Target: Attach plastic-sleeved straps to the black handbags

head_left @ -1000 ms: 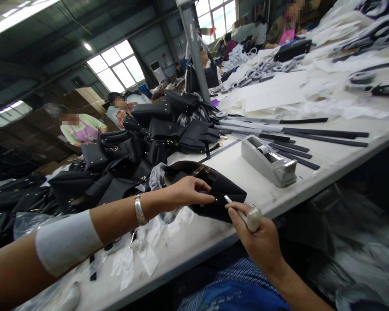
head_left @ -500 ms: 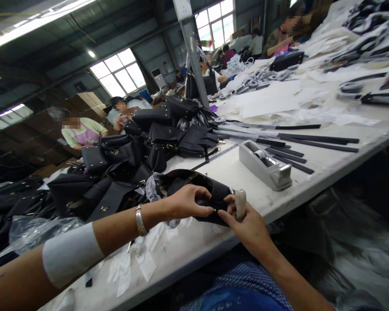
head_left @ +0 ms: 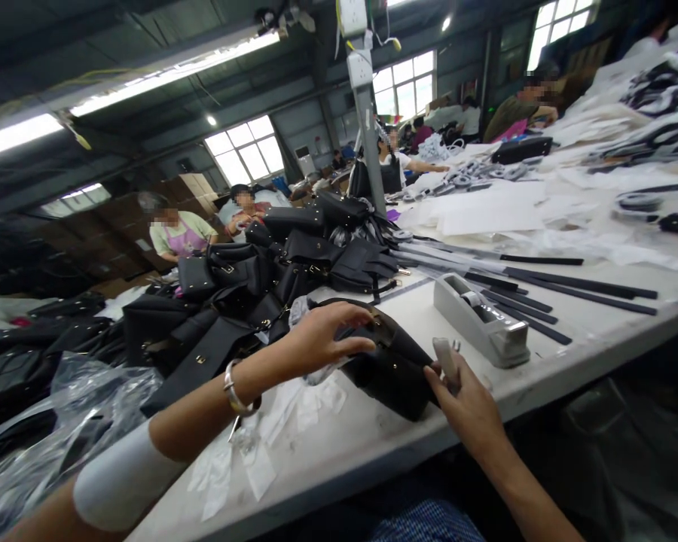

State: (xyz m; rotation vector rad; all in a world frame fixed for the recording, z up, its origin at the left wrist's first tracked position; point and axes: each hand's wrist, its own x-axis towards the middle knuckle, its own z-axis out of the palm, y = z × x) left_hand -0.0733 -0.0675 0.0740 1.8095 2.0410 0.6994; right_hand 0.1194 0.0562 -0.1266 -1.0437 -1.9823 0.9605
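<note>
A black bag [head_left: 392, 384] is lying on the tabletop [head_left: 322, 459] near its front edge, between the person's two hands, with the heaped bags [head_left: 248, 272] beyond it to the left and the grey tape dispenser [head_left: 482, 324] standing to its right. It is looking fairly light and soft — the body is probably giving under pressure while the seams and rim are keeping some shape. The smooth surface may be sliding a little under dry fingers and may be marking easily, so the rim and the end seams are seeming the safer places for gripping, away from the small gold stud [head_left: 395, 366].

The bag's long axis is running aslant, from the upper left beside the left wrist down to the lower right, where one end is pointing towards the table edge and the right hand [head_left: 474, 406]. Its studded panel is facing the person.

The left hand [head_left: 339, 339] is hovering about the upper side, thumb and fingers parted; whether the fingertips are touching the bag is hard to tell. The right hand is gripping a pale-handled tool [head_left: 444, 357] — its thumb is lying right at the bag's end.
</note>
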